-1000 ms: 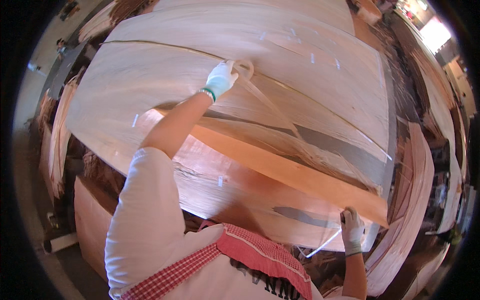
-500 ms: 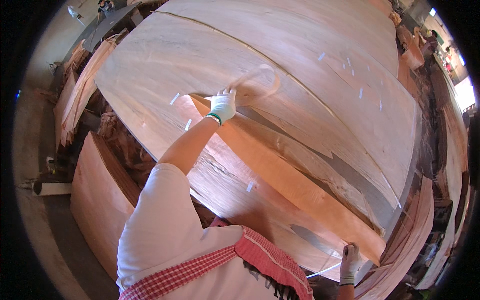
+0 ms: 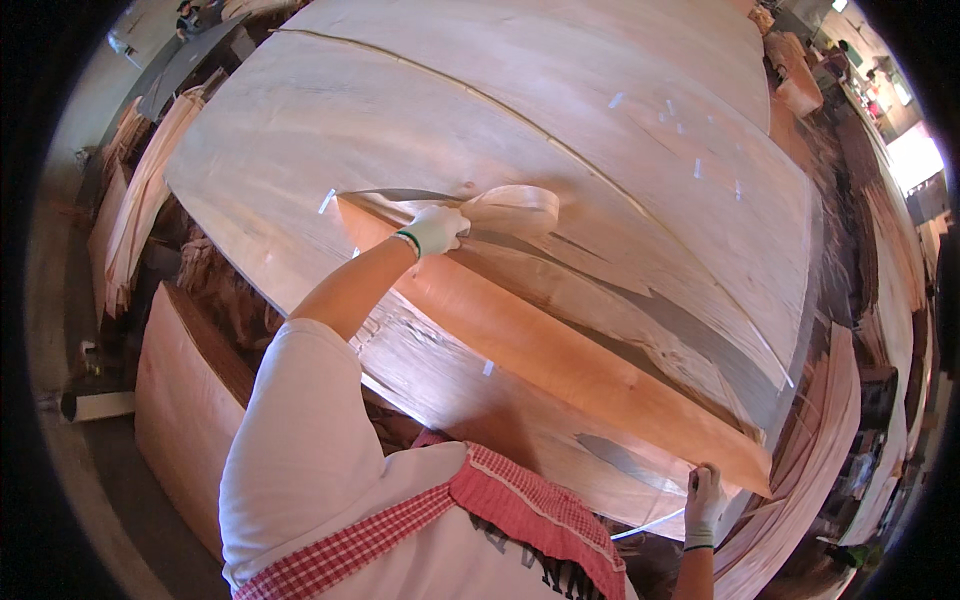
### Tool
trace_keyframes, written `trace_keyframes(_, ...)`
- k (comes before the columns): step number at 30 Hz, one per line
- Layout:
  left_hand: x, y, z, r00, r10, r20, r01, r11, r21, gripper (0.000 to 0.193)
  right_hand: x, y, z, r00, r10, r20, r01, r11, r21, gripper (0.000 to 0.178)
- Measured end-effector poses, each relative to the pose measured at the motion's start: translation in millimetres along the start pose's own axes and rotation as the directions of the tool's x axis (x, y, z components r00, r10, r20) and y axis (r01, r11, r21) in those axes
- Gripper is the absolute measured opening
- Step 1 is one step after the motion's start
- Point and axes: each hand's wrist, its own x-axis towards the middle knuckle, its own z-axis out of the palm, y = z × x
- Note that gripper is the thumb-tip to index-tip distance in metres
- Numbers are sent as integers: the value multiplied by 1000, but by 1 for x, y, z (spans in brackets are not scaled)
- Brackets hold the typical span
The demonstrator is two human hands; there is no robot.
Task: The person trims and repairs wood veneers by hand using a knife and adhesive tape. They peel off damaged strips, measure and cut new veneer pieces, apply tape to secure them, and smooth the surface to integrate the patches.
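My left hand (image 3: 437,231), in a white glove, is closed on a thin strip of wood veneer (image 3: 515,208) whose loose end curls over to the right. Under its wrist, a long orange-brown piece of veneer (image 3: 560,345) runs diagonally down toward my right hand (image 3: 704,505), also gloved. The right fingers are closed beside the lower end of that piece; a small dark thing shows at them, too small to name. Both hands are over a large pale veneer sheet (image 3: 400,120). Torn, raised edges and grey gaps lie along the orange-brown piece.
A long thin stick (image 3: 545,130) lies across the sheet. Short white tape pieces (image 3: 697,169) dot it. Stacked veneer (image 3: 185,390) stands at the left, with scraps (image 3: 215,260) behind it. Long strips (image 3: 800,470) hang at the right. A person (image 3: 187,18) is far off.
My left hand has moved slightly left and down, and the blurred veneer loop now rests as a clear curl. The orange-brown piece stands folded up more broadly. My right hand stays near its end.
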Motion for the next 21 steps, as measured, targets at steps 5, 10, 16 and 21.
trace_keyframes(5,0,22,-1,964,185,-191,-171,981,89,15,-4,-2,6,999,36,-9,-35,999,35,17)
trace_keyframes(10,31,111,-23,851,314,-421,-242,946,216,15,-3,-3,14,998,64,-6,-64,998,-5,17)
trace_keyframes(16,68,220,-155,521,432,-736,-267,901,341,15,12,-1,2,1000,-1,-15,0,998,-57,11)
trace_keyframes(21,47,246,-328,-80,442,-893,-430,793,431,19,20,2,-9,1000,-2,-6,1,989,-147,11)
